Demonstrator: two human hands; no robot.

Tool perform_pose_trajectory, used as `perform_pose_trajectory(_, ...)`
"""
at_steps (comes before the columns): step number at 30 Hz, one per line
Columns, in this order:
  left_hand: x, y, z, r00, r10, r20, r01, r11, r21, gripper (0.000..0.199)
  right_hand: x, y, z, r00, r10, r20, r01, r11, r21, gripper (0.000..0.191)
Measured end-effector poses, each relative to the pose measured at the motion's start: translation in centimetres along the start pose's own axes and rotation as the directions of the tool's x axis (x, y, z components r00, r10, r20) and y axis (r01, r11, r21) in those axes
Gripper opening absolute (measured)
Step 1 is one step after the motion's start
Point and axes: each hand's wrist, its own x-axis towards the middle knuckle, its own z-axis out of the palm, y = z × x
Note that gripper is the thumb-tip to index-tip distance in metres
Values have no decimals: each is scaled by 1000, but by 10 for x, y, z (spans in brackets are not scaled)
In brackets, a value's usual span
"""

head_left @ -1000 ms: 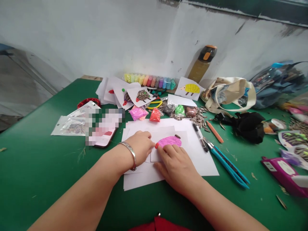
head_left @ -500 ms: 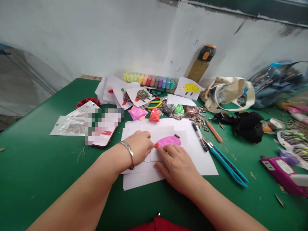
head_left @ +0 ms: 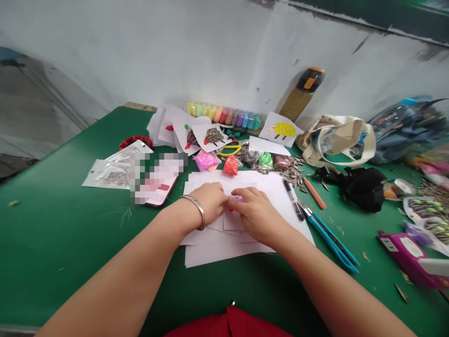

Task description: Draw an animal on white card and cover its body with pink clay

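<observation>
Both hands meet over white paper on the green table. My left hand, with a silver bracelet at the wrist, has its fingers bent together at the paper's middle. Beside it my right hand has its thumb and fingertips close to the left fingertips. What the fingertips hold, if anything, is hidden. A bit of the red clay shows below them, and the pink clay shape is mostly covered by my right hand.
Bags of pink clay and red clay lie behind the paper, near seeds. A phone is at left. A pen and blue tweezers lie right. A bottle stands by the wall.
My right hand has lifted and its fingers have moved over the pink shape, close to my left fingertips. The whole view has shifted slightly.
</observation>
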Motion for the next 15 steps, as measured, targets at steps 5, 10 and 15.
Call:
perform_pose_trajectory(5,1,0,2,1000,-10,-12,10,1000,20,20,-2,1,12,1000,-14,-14,15,995,95,35)
perform_pose_trajectory(10,1,1,2,1000,-3,-5,3,1000,29,20,-6,13,4,984,-11,-178,48,978,203,32)
perform_pose_trajectory(15,2,1,-2,1000,19,-16,-19,999,28,24,-17,45,-14,873,361,-328,-291,925,243,25)
